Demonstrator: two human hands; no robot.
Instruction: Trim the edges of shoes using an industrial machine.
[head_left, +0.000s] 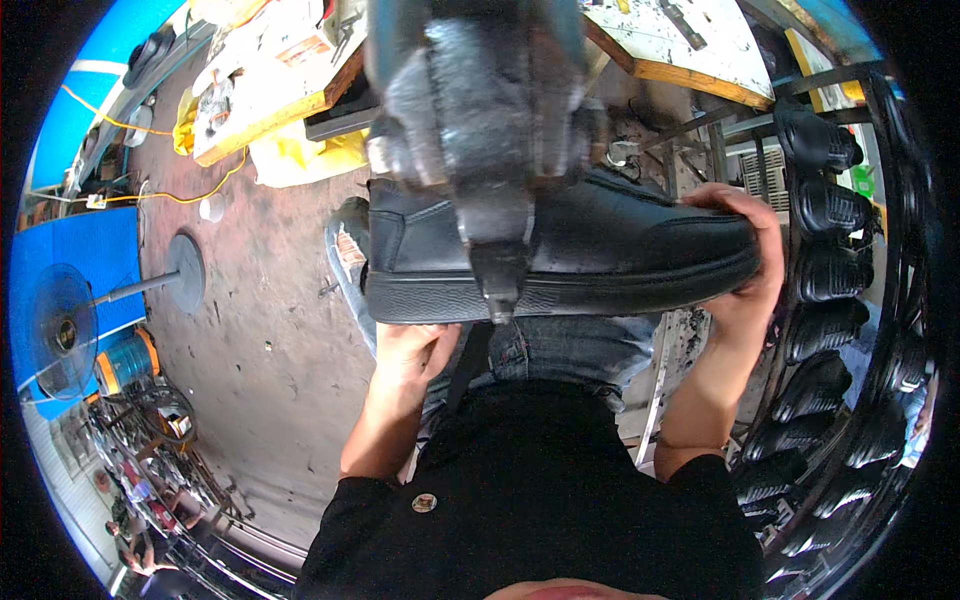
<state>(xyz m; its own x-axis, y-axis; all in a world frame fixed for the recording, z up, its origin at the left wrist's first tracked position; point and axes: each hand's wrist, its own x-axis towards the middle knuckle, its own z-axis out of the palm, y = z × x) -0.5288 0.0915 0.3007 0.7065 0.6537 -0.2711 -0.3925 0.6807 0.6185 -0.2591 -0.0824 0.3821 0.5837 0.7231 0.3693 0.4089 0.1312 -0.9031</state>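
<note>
A black leather shoe (620, 235) lies sideways across the middle, its heel to the left and its toe to the right. My right hand (752, 245) is closed round the toe, fingers over the upper and thumb low by the sole. Under the heel end, my left hand (408, 350) presses against the sole with curled fingers partly hidden by the shoe. A worn dark metal machine head (475, 120) comes down in front of the shoe. Its narrow tip (500, 300) sits at the textured sole edge; whether it touches cannot be told.
At the right, a dark metal rack (885, 230) carries several black shoes (835, 275). Worktables (700, 60) with littered tops stand beyond the machine. A pedestal fan (65, 335) is at the left, and a yellow cable (200, 200) crosses the floor. People sit at the far lower left.
</note>
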